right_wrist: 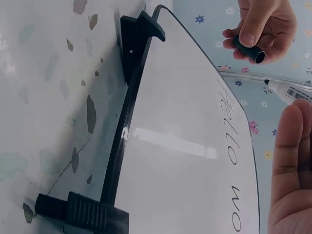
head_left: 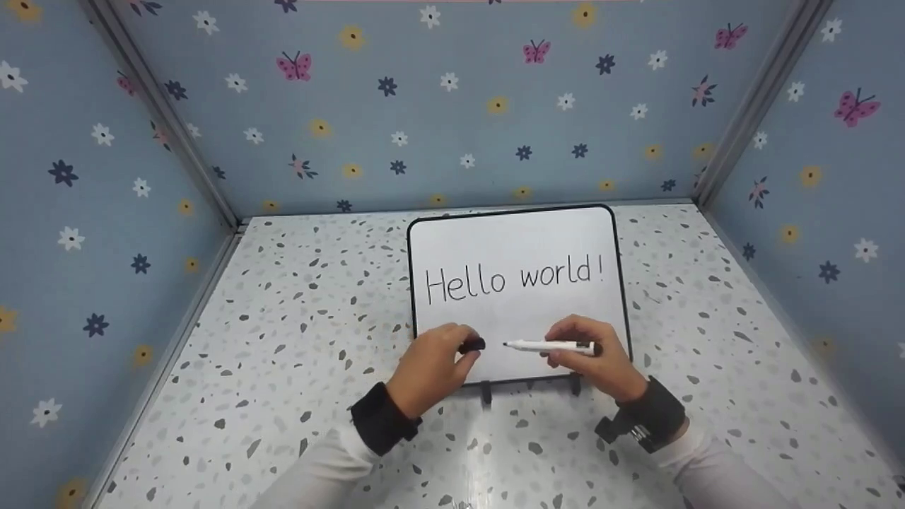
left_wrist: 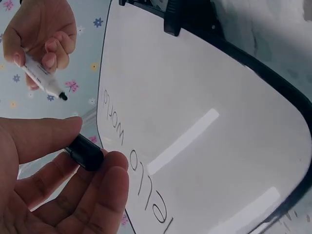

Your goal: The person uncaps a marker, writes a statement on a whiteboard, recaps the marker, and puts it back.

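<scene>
A white marker (head_left: 544,346) with its black tip bare is pinched in my right hand (head_left: 592,353), the tip pointing left. Its black cap (left_wrist: 87,152) sits between the thumb and fingers of my left hand (head_left: 435,364), the open end facing the marker. A short gap separates cap and tip. Behind both hands stands a black-framed whiteboard (head_left: 509,240) bearing the handwritten words "Hello world!" (head_left: 515,280). In the right wrist view the cap's hollow mouth shows, and the marker (right_wrist: 292,91) is partly cut off by the frame edge.
Black stand feet (head_left: 486,392) hold up the board's lower edge on a speckled white tabletop (head_left: 297,318). Blue panels (head_left: 452,106) printed with flowers and butterflies rise at the back and on both sides. Each wrist wears a black strap (head_left: 385,418).
</scene>
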`<state>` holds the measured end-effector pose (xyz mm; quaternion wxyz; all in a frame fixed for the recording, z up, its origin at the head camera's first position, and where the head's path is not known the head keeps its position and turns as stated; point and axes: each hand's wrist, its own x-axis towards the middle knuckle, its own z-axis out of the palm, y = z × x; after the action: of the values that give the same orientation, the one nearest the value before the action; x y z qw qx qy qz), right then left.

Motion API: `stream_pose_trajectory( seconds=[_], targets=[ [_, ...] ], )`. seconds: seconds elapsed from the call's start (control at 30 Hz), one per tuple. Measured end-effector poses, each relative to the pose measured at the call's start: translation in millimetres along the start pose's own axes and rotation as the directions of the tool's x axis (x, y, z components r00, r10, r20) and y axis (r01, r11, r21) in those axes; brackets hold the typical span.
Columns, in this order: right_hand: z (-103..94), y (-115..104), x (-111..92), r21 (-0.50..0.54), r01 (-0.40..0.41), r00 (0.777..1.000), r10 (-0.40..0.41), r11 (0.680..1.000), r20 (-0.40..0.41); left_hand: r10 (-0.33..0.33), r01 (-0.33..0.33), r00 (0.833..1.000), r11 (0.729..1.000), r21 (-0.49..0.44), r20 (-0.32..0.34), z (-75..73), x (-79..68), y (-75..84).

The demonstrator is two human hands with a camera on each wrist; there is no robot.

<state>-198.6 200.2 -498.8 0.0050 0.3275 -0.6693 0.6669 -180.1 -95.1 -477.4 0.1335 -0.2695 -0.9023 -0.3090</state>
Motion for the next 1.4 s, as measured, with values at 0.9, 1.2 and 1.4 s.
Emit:
stream_pose_trajectory(
  seconds=[0.9,1.2,1.4],
  targets=[
    [6.1,-5.0,-3.8,-0.056,-0.001,1.000,0.001,0.998,0.011,0.131,-0.132,0.991,0.991,0.026,0.004,11.7,0.3,27.8],
    [-0.5,-6.9,0.3,-0.368,0.100,0.991,-0.058,0.924,0.123,0.185,-0.187,0.982,0.979,0.086,0.027,12.8,-1.7,20.8],
    [8.3,-10.7,4.2,-0.570,0.318,0.944,-0.196,0.758,0.266,0.278,-0.281,0.960,0.951,0.131,0.039,11.6,-1.7,20.8]
  ],
)
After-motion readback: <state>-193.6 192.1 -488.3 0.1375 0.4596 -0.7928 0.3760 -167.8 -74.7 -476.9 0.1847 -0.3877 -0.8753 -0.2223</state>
